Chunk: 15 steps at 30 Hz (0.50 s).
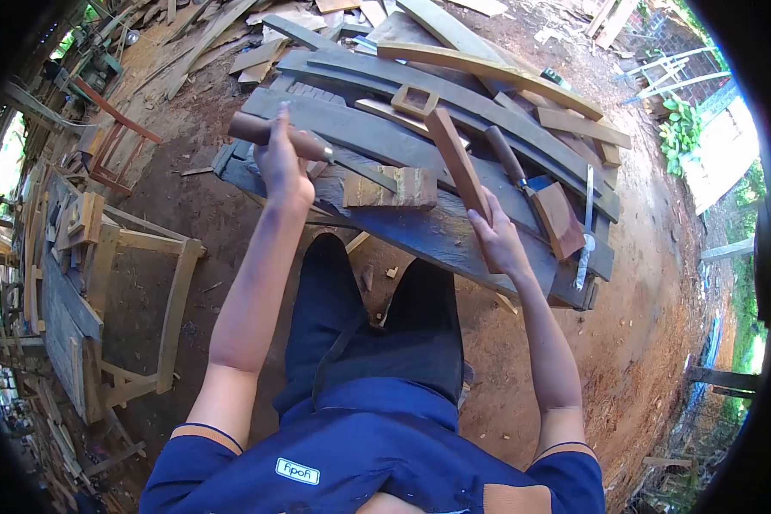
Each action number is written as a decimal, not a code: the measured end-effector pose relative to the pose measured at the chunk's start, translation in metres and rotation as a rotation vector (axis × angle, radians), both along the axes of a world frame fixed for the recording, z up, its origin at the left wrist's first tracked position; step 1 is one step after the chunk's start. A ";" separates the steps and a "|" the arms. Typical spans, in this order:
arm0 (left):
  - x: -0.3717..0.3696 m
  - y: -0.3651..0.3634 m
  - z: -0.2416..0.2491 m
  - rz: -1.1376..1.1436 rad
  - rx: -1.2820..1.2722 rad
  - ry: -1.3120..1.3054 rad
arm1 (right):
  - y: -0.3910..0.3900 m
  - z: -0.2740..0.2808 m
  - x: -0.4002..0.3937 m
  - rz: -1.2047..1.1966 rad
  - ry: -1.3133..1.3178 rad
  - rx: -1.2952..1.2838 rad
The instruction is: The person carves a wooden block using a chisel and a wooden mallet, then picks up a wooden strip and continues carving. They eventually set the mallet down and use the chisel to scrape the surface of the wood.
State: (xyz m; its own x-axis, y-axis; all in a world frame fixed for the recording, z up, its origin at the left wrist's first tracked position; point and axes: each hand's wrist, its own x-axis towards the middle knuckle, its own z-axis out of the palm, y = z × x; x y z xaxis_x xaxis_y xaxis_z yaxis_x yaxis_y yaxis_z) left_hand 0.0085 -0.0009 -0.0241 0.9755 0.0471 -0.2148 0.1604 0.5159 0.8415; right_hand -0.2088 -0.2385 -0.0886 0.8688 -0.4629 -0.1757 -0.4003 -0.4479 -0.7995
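Observation:
My left hand [284, 163] is wrapped round the brown wooden handle of a chisel [317, 151]. The chisel's metal blade points right and down, its far end over a rough yellow-and-brown wood block [390, 188] on the dark workbench [343, 120]. My right hand [499, 233] grips a long reddish-brown wooden bar [457, 158], which slants up and left over the bench. Right of that bar lie a second tool with a dark round handle [505, 154] and a reddish-brown wood block [558, 218]. A thin metal strip [588, 201] rests near the bench's right end.
A small square wooden frame [415, 100] and long boards [488, 67] lie across the far side of the bench. At the left stand a wooden trestle bench [68, 300] and a reddish frame [111, 154]. Loose planks [214, 43] cover the ground behind.

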 end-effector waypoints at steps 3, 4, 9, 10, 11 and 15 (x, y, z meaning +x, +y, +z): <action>0.014 0.010 -0.017 -0.012 -0.084 0.145 | -0.002 -0.011 0.003 0.048 0.015 -0.119; 0.018 0.009 -0.025 0.062 -0.144 0.238 | 0.002 -0.005 0.004 0.043 0.010 -0.110; 0.019 0.001 -0.010 0.164 -0.276 0.330 | 0.004 -0.006 -0.001 0.045 0.064 -0.192; 0.015 -0.004 0.001 0.168 -0.273 0.338 | 0.005 -0.006 -0.001 0.049 0.072 -0.189; 0.015 -0.008 0.008 0.151 -0.239 0.179 | 0.007 -0.003 -0.001 0.041 0.079 -0.204; 0.018 -0.031 0.035 -0.108 -0.191 -0.341 | 0.007 -0.004 0.000 0.044 0.091 -0.247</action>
State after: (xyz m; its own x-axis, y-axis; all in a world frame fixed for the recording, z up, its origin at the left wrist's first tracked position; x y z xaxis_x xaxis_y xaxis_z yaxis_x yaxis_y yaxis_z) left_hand 0.0269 -0.0324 0.0110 0.9895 -0.0687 0.1273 -0.0499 0.6639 0.7462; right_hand -0.2085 -0.2310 -0.0925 0.8749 -0.4635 -0.1405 -0.4415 -0.6438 -0.6250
